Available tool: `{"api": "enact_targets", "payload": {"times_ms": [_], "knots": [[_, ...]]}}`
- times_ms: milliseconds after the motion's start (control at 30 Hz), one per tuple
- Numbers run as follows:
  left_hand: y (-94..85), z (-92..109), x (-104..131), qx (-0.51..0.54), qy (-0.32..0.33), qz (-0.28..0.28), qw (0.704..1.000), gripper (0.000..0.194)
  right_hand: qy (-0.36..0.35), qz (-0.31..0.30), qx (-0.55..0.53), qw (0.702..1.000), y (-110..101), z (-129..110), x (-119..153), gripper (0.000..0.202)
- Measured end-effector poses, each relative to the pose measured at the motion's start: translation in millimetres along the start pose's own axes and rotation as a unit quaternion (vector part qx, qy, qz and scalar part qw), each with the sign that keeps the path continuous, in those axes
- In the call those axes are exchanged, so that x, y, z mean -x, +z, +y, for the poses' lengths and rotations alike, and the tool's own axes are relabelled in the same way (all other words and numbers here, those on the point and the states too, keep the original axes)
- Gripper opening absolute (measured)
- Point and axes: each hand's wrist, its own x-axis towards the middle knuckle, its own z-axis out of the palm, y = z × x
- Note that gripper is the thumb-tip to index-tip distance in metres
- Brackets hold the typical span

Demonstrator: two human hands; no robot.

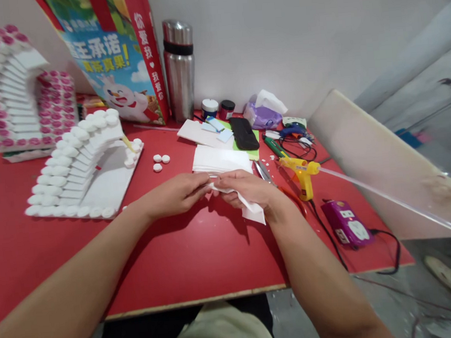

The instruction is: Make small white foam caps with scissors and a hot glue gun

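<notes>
Far left on the red worktop (201, 255): a stepped model (9, 93) edged with pink-topped caps. Just right of it, nearer the front, a second stepped model (79, 171) in white foam, rimmed with white caps, and three loose white caps (160, 160) beside it. Behind, against the wall, a printed carrier bag (117, 57) and a steel flask (179, 70), upright. At centre, left hand (180, 192) and right hand (246, 188) brought together, fingertips meeting, both pinched on a white foam strip (252, 207), held just above the worktop near its middle; strip's free end trailing down under the right wrist. Directly behind the hands, a stack of white foam sheets (220, 160). Further back, more white sheets, two small jars (217, 108), a black case (244, 133), a purple tissue pack (264, 114). Right of the hands: scissors (264, 172), partly hidden, then a yellow glue gun (303, 175) standing upright with its stick pointing right, a purple power strip (346, 224) with black cable. Far right, a large white board (387, 170) leaning off the worktop's edge.
</notes>
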Motion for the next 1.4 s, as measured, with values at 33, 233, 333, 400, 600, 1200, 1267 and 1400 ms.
{"api": "enact_targets", "payload": {"times_ms": [33, 233, 333, 400, 600, 1200, 1267, 1400], "knots": [[0.5, -1.1, 0.3, -0.038, 0.014, 0.003, 0.999, 0.019, 0.0, 0.004, -0.003, 1.0, 0.7, -0.4, 0.0, 0.025], [6.2, -4.1, -0.8, -0.278, 0.064, 0.049, 0.957, 0.023, 0.043, -0.007, -0.04, 0.998, 2.6, 0.6, -8.4, 0.027], [8.1, -1.2, -1.5, -0.336, 0.053, 0.088, 0.936, 0.024, 0.066, -0.007, -0.084, 0.994, 4.5, 3.0, -15.6, 0.033], [8.9, 0.1, -1.3, -0.279, 0.038, 0.105, 0.954, 0.022, 0.054, 0.01, -0.082, 0.995, 7.5, 4.6, -17.6, 0.032], [11.5, -0.5, -4.4, 0.233, -0.185, 0.074, 0.952, 0.03, -0.093, 0.051, 0.033, 0.994, 15.4, 8.2, -10.5, 0.028], [15.3, -2.9, -2.9, -0.045, -0.026, 0.068, 0.996, 0.025, -0.142, 0.11, 0.127, 0.975, 12.7, 14.3, -15.7, 0.022], [16.5, -2.1, -3.4, -0.121, -0.005, 0.09, 0.989, 0.024, -0.147, 0.117, 0.111, 0.976, 13.4, 14.8, -16.9, 0.023], [20.1, 1.5, -5.6, -0.093, -0.048, 0.1, 0.989, 0.022, -0.16, 0.137, 0.16, 0.964, 11.2, 16.8, -19.2, 0.026]]}}
